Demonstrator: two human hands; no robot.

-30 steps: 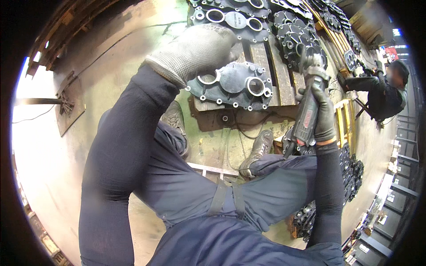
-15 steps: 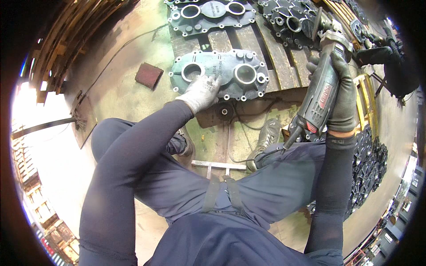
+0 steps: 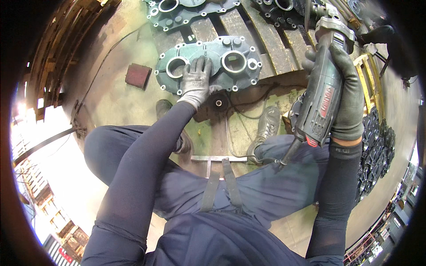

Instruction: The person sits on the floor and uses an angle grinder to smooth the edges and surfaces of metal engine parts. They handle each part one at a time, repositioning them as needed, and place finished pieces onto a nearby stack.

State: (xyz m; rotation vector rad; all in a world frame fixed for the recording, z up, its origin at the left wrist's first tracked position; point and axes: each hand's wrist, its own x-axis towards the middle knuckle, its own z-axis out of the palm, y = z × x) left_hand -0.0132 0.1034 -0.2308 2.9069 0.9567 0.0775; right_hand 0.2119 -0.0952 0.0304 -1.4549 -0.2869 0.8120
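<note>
My left hand [image 3: 196, 83], in a light grey glove, lies flat with its fingers stretched over the middle of a grey cast metal cover [image 3: 208, 51]. The cover has two large round openings and bolt holes along its rim; the fingers rest between the openings. In my right hand [image 3: 348, 95], gloved in dark grey, is an angle grinder [image 3: 325, 84], held up to the right of the cover. Its disc [image 3: 307, 13] points away from me at the top, seen nearly edge-on. The grinder's cord leaves the handle end, over my right thigh.
Under the cover is a wooden pallet [image 3: 266, 42] bearing more castings [image 3: 191, 13]. A dark red pad [image 3: 138, 76] lies on the floor at left. Stacked dark castings [image 3: 375, 155] and a yellow wooden frame [image 3: 369, 82] stand at right. A cable [image 3: 102, 64] crosses the floor.
My left hand has flattened, its fingers now stretched out on the cover instead of bent. The grinder stays in my right hand, slightly lower. The whole view has shifted a little.
</note>
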